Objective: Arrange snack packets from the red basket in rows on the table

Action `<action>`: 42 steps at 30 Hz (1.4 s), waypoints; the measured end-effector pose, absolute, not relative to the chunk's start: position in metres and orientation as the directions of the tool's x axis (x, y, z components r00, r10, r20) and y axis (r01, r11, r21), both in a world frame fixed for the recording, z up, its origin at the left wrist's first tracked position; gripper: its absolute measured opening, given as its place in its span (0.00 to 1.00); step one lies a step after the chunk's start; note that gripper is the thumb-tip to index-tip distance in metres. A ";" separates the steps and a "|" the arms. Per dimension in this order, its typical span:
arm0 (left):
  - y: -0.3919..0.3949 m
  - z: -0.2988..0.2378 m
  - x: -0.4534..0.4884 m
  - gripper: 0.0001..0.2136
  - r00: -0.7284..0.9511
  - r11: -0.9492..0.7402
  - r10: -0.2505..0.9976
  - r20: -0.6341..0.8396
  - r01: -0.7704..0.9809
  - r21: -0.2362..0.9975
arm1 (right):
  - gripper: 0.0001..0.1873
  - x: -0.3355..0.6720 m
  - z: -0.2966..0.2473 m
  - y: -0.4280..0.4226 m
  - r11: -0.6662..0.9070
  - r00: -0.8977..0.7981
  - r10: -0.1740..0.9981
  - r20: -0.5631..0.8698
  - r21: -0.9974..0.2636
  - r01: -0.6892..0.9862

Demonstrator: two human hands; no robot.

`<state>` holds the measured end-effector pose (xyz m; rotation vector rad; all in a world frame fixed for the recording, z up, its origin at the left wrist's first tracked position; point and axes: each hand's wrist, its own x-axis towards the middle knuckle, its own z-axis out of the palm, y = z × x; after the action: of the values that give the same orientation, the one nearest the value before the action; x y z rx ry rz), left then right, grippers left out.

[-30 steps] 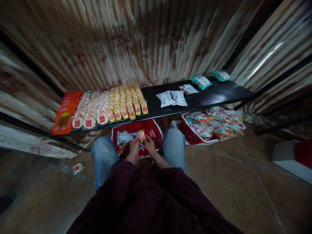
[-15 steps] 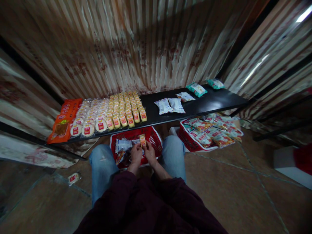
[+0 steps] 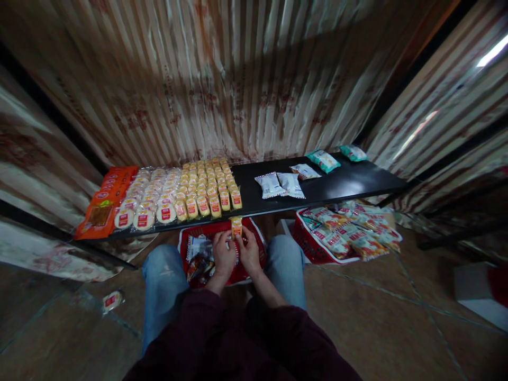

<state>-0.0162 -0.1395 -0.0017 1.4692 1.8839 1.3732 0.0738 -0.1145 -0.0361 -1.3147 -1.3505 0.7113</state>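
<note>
Between my hands, over a red basket [image 3: 260,233], stands a small yellow wrapped snack cake [image 3: 236,226] with its top end up. My right hand [image 3: 250,251] pinches its lower end. My left hand [image 3: 224,253] closes on the same end from the other side, its fingertips partly hidden. In the basket beneath lie white and dark snack packets [image 3: 200,247]. Just beyond, rows of matching yellow snack cakes [image 3: 214,203] stand on the black shelf [image 3: 250,182], beside rows of round pale wrapped cakes [image 3: 145,217].
Orange packs [image 3: 103,203] lie at the shelf's left end. White packets [image 3: 280,185] and green packets [image 3: 323,160] rest farther right. A second red basket [image 3: 307,235], heaped with snack bags [image 3: 349,230], stands right of my knee. One wrapped round cake [image 3: 112,300] lies on the floor.
My hands and the snack cake have moved slightly forward, toward the shelf's front edge. The whole scene sits a little lower in view as the head tilts up.
</note>
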 end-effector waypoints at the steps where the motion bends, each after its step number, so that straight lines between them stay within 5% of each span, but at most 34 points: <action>1: -0.136 0.004 -0.016 0.16 -0.372 -0.043 0.885 0.280 0.533 0.845 | 0.21 0.074 -0.029 -0.110 0.230 0.169 0.942 0.291 -0.923 0.310; 18: -0.089 0.011 -0.033 0.23 -0.213 -0.244 0.743 0.635 0.797 0.553 | 0.17 0.050 0.011 -0.041 0.318 0.122 0.904 0.409 -0.837 0.445; 42: -0.066 -0.008 -0.051 0.21 0.014 -0.291 0.719 0.695 0.914 0.283 | 0.07 0.045 -0.010 -0.027 0.346 0.117 0.883 0.454 -0.800 0.490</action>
<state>-0.0505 -0.0660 -0.0082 2.3957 1.9891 1.3411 0.0452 -0.0267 -0.0098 -1.2942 -1.5278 0.4561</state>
